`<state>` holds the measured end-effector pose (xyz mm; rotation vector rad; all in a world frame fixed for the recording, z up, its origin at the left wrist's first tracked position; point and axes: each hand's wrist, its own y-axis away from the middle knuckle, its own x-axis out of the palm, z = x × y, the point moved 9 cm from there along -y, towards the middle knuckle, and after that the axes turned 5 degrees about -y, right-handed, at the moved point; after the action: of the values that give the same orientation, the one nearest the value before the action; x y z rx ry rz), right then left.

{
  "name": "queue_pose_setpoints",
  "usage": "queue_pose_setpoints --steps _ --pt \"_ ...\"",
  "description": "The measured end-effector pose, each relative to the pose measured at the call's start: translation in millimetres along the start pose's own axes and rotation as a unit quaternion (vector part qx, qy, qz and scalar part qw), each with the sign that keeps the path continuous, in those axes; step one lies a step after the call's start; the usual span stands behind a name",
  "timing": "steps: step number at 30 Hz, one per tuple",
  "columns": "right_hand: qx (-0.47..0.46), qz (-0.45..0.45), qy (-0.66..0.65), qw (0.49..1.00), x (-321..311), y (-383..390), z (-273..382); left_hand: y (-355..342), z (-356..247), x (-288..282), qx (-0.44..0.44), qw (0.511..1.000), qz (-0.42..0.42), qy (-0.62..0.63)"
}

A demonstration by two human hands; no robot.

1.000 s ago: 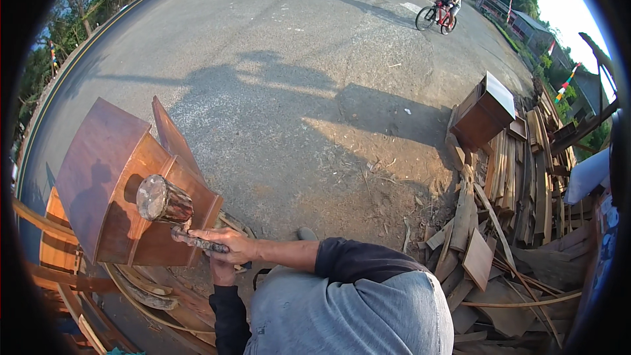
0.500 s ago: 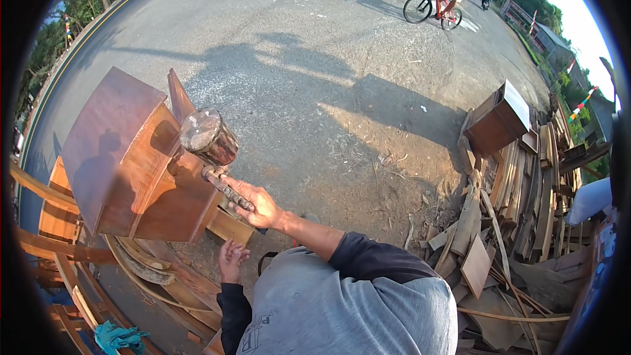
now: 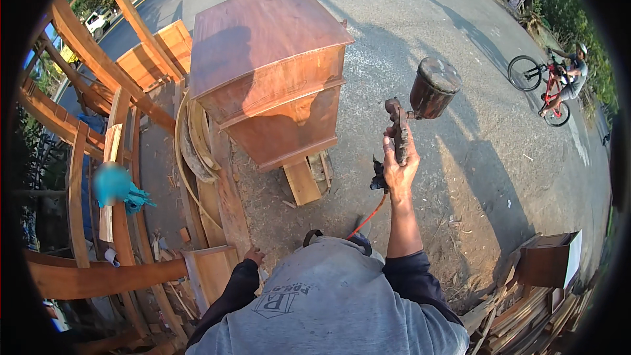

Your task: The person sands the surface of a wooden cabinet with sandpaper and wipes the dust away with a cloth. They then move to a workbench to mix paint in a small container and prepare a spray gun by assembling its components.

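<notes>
In my right hand [image 3: 401, 165] is a grimy spray gun [image 3: 398, 128], with my fingers closed round its handle. Its round, stained cup [image 3: 436, 89] sits at the gun's far right side. An orange-red hose [image 3: 369, 215] runs from below that hand toward my body. To the left of the gun, and apart from it, stands a glossy reddish-brown wooden cabinet [image 3: 279, 46]. Under the cabinet a wooden block [image 3: 302, 183] shows. My left hand [image 3: 254, 256] hangs low by my side, holding nothing; its fingers are small in view but look loosely apart.
Wooden frames [image 3: 108, 72] and long boards [image 3: 227, 190] crowd the left, with a turquoise cloth [image 3: 135, 198] on one. A stack of planks [image 3: 526, 319] and a small dark cabinet [image 3: 544, 261] lie at lower right. A cyclist [image 3: 575, 75] on a red bicycle [image 3: 551, 89] is on the road [image 3: 420, 20].
My view has turned left. The spray gun, in front of the cabinet's side before, is now off to its right, held farther from it. My left hand has dropped lower.
</notes>
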<state>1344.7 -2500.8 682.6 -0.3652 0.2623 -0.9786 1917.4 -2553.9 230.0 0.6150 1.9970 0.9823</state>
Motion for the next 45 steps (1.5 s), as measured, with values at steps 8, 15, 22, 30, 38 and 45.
queue_pose_setpoints --steps 8,15,22,30,38,45 --pt "-0.007 -0.006 -0.013 1.000 4 -13 -5 7 34 18 -0.056 0.998 0.007 0.029" --pt "-0.008 0.037 -0.045 0.998 37 -9 4 12 -40 18 0.023 0.998 -0.012 0.050" --pt "0.020 0.060 -0.038 0.997 47 -3 -10 9 -40 26 0.040 0.997 -0.022 0.057" --pt "0.048 0.120 -0.050 0.990 85 21 -8 -2 36 25 0.015 0.999 -0.040 -0.016" --pt "0.016 0.251 -0.077 0.965 154 72 14 24 -65 1 0.116 0.961 -0.069 0.242" --pt "0.001 0.378 -0.126 0.917 199 113 32 160 -354 -17 0.413 0.699 0.229 0.537"
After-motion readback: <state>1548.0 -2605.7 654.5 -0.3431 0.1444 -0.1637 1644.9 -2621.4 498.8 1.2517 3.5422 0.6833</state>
